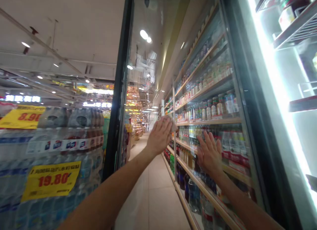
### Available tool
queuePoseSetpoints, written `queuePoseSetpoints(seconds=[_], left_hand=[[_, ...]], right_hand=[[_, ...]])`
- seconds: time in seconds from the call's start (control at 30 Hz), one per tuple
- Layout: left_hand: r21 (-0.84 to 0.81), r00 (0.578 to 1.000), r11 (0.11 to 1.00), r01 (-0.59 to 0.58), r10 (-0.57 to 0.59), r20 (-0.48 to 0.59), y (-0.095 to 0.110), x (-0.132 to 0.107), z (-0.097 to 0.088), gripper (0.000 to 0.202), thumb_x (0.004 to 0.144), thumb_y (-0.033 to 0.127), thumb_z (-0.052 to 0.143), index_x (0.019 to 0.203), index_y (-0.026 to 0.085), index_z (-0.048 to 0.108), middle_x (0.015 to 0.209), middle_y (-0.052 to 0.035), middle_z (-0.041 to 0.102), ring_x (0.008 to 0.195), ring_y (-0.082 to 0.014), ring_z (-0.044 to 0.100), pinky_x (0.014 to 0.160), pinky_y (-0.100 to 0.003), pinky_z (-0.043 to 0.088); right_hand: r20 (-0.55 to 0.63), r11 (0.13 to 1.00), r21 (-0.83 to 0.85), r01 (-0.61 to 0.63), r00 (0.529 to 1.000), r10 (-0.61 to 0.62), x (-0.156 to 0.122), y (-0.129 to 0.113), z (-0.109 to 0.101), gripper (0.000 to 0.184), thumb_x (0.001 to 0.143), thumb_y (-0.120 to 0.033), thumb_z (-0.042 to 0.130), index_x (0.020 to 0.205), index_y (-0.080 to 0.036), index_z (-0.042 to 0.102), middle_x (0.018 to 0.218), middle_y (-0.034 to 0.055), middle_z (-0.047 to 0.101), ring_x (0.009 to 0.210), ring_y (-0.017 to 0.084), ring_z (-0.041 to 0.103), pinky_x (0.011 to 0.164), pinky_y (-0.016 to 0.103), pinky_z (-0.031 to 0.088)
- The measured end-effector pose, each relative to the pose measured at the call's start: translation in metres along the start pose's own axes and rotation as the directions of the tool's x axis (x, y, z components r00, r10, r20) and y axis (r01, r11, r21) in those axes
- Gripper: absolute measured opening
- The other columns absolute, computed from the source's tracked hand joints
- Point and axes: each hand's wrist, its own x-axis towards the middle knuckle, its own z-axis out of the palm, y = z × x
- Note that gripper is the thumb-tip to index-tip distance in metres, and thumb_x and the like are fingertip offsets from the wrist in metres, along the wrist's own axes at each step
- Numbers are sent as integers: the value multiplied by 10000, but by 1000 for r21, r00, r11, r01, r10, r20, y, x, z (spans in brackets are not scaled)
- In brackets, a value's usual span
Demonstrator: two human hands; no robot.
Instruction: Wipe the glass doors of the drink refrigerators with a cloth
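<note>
A glass door [148,74] in a dark frame stands in front of me. My left hand [159,135] is at the middle of the pane, its fingers laid over a crumpled pale cloth [174,123] that shows past the fingertips. To the right and slightly lower, my right hand [210,154] is raised with fingers apart and nothing in it. Whether its palm touches the glass, I cannot tell. Most of the cloth is hidden under the left fingers.
Shelves of bottled drinks [210,107] show in the pane. At the right, a lit cooler has wire shelves [297,25] beside a bright light strip [268,58]. Stacked bottle packs [86,137] with yellow price signs [51,180] stand at the left. A tiled floor [158,197] runs ahead.
</note>
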Motion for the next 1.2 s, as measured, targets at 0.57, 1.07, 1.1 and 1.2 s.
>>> queuePoseSetpoints(seconds=[0.57,1.07,1.1,1.2], left_hand=[[-33,930,931,-363,364,49,-9,-22,-3,463,893,328,365,1343,219,376,1449,-23,343,1381,-190,170,1119,-382,202],[-6,998,998,66,-66,-23,-52,-32,-9,484,886,313,358,1353,185,361,1436,-95,355,1369,-229,214,1101,-449,224],[3,966,968,250,-249,-73,-59,-29,-9,496,884,312,356,1352,147,359,1442,-128,333,1372,-256,198,1091,-475,233],[7,911,918,396,-392,-125,-58,-31,-9,500,878,299,369,1322,69,388,1432,-184,329,1378,-296,154,1085,-496,232]], right_hand=[[-1,1000,-6,22,1000,-22,0,1,-2,599,867,-263,445,1424,-285,223,1460,85,320,1351,263,265,1075,509,204],[12,1000,-6,15,1000,-15,0,1,-2,621,838,-246,453,1420,-284,240,1482,70,274,1354,267,257,1076,514,203],[13,1000,-8,11,1000,-11,0,1,-2,620,839,-247,453,1420,-283,240,1480,70,279,1354,266,255,1076,513,202],[15,1000,-19,1,1000,0,0,-1,-3,604,848,-249,445,1418,-277,247,1469,76,303,1355,263,254,1076,510,201]])
